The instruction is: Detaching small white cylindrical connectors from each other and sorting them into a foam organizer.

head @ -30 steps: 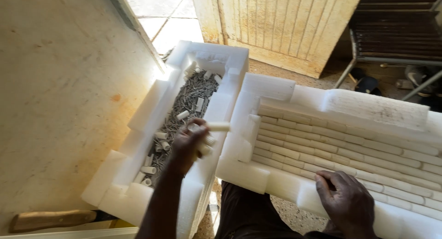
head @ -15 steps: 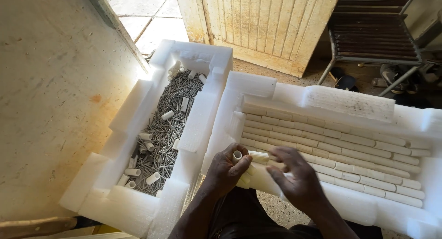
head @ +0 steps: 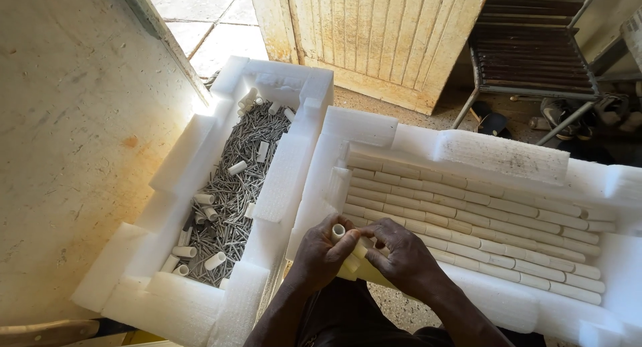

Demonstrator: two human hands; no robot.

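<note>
Both hands meet over the near edge of the right foam tray point(head: 374, 130). My left hand point(head: 319, 253) pinches a short white plastic tube point(head: 338, 233) upright, its open end facing me. My right hand point(head: 401, 257) closes on the same tube and on pale tubes beneath it, fingers curled over them. The right foam tray holds rows of white tubes point(head: 481, 220) laid end to end. To the left, another foam tray point(head: 167, 293) is filled with grey nails point(head: 234, 186) and scattered loose white tubes point(head: 215, 260).
A pale concrete wall point(head: 67, 153) runs along the left. A wooden door point(head: 374, 39) stands at the back, with a metal-framed slatted chair point(head: 535, 53) and shoes point(head: 555, 113) on the ground at the right. A wooden handle point(head: 40, 332) lies at the bottom left.
My left hand took a tube from the nail tray and brought it right to the tube tray. My right hand left the tray's edge and joined it on the tube.
</note>
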